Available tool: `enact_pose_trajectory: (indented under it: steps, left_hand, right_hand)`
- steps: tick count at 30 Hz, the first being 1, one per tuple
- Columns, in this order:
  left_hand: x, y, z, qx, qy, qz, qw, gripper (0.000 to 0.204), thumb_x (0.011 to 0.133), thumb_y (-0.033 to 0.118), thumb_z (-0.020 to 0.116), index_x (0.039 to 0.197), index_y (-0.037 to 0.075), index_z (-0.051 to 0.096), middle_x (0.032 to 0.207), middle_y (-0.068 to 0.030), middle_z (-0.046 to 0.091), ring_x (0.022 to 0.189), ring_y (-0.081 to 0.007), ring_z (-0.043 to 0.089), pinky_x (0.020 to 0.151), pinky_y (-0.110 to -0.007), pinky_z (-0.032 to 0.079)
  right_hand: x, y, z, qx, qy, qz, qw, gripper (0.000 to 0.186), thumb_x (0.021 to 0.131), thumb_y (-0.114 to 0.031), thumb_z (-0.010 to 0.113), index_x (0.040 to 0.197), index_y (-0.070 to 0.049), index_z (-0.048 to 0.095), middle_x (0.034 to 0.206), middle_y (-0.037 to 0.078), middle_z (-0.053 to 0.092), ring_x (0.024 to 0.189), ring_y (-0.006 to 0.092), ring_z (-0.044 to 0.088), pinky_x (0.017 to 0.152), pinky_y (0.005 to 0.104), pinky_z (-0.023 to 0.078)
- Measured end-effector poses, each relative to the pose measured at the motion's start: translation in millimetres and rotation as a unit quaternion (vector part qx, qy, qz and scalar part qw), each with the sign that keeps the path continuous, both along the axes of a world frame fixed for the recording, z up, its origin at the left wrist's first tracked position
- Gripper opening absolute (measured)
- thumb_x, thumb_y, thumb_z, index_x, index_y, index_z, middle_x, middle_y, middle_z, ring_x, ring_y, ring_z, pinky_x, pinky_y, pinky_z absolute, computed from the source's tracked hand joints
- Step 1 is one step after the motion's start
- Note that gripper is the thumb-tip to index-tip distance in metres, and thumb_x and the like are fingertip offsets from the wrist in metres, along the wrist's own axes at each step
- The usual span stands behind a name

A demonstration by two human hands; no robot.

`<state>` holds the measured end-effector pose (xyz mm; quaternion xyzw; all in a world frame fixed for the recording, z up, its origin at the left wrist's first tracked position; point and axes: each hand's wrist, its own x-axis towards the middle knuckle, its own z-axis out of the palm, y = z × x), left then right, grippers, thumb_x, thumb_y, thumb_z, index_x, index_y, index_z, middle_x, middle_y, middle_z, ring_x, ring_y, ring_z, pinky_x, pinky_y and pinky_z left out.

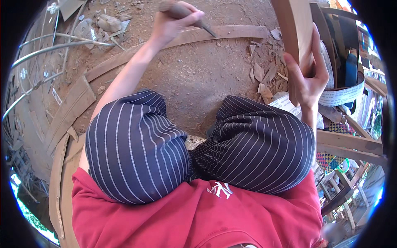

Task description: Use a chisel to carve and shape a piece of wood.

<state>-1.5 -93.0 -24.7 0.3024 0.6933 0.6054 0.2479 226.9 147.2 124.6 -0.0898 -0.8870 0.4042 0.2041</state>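
Note:
My left hand is closed around a wooden-handled chisel at the top, left of the middle. Its thick brown handle is slightly blurred, and its narrow dark shaft points down to the right, over a curved wooden strip lying on the ground. I cannot tell whether the tip touches the strip. At the upper right, my right hand grips a thick wooden piece from below, with thumb and fingers on opposite sides. The piece rises out of the upper edge, so its far end is hidden.
Dry leaves and wood scraps litter the dirt floor. To the left are bent metal rods and flat boards. On the right, a container with a white printed band holds a blue object; wooden bars stand nearer me.

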Motion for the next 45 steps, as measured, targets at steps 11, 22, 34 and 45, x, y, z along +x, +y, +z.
enact_pose_trajectory:
  steps: [11,22,34,45]
  left_hand:
    - [-17.7,-31.0,27.6,0.088,-0.133,0.070,0.985,0.018,0.096,0.013,0.065,0.108,0.000,0.066,0.113,-0.0199,0.068,0.107,-0.0284,0.069,0.092,-0.044,0.061]
    - [28.3,4.6,27.2,0.046,0.040,-0.039,0.997,0.010,0.092,0.012,0.071,0.097,0.003,0.071,0.103,-0.0069,0.072,0.097,-0.0155,0.069,0.087,-0.030,0.056]
    - [35.9,7.2,21.5,0.024,0.002,0.008,1.000,0.010,0.091,0.011,0.073,0.098,0.004,0.072,0.104,-0.0058,0.072,0.097,-0.0130,0.067,0.087,-0.028,0.053]
    - [61.1,15.8,18.4,0.061,0.025,0.061,0.996,0.011,0.087,0.012,0.077,0.095,0.005,0.072,0.095,-0.0082,0.074,0.083,-0.0157,0.071,0.075,-0.027,0.059]
  right_hand:
    - [24.7,-15.4,-66.5,-0.139,-0.022,-0.265,0.954,0.082,0.078,-0.020,0.086,0.148,-0.005,0.045,0.140,0.018,0.058,0.122,0.0229,0.058,0.106,0.0350,0.044]
    - [24.7,-18.6,-88.9,-0.114,-0.049,-0.258,0.958,0.086,0.075,-0.032,0.087,0.149,-0.016,0.047,0.122,0.015,0.069,0.107,0.0202,0.068,0.097,0.0344,0.051]
    - [17.8,-19.3,-89.6,-0.095,-0.050,-0.247,0.963,0.084,0.075,-0.029,0.088,0.149,-0.020,0.048,0.119,0.014,0.071,0.103,0.0190,0.069,0.096,0.0343,0.053]
    - [19.4,-21.7,-93.0,-0.079,-0.060,-0.242,0.965,0.085,0.074,-0.031,0.088,0.149,-0.020,0.049,0.118,0.015,0.071,0.102,0.0193,0.070,0.095,0.0352,0.053]
